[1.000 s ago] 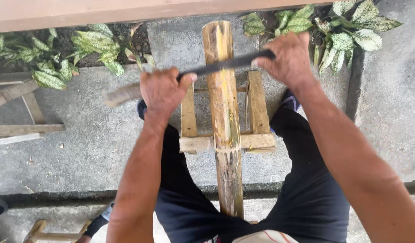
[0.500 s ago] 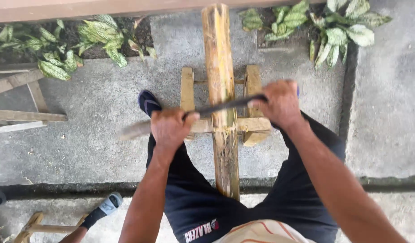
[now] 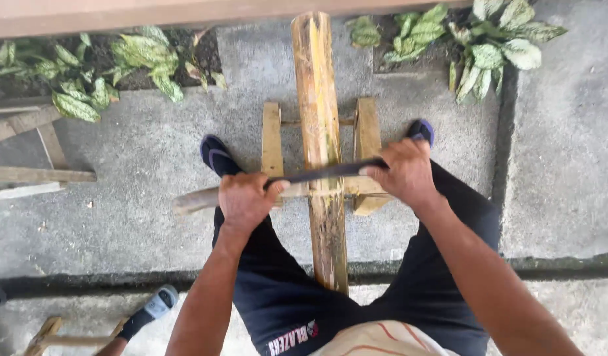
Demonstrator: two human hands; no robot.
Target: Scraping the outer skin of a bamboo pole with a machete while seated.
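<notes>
1. Now the blade (image 3: 324,173) sits lower in the frame, at centre, drawn nearer along the bamboo (image 3: 320,138).
2. Left hand (image 3: 246,200) clasps its handle; right hand (image 3: 404,173) its tip.
3. Bamboo lies on the stool (image 3: 367,135), so the scraping stroke looks nearly finished.
</notes>
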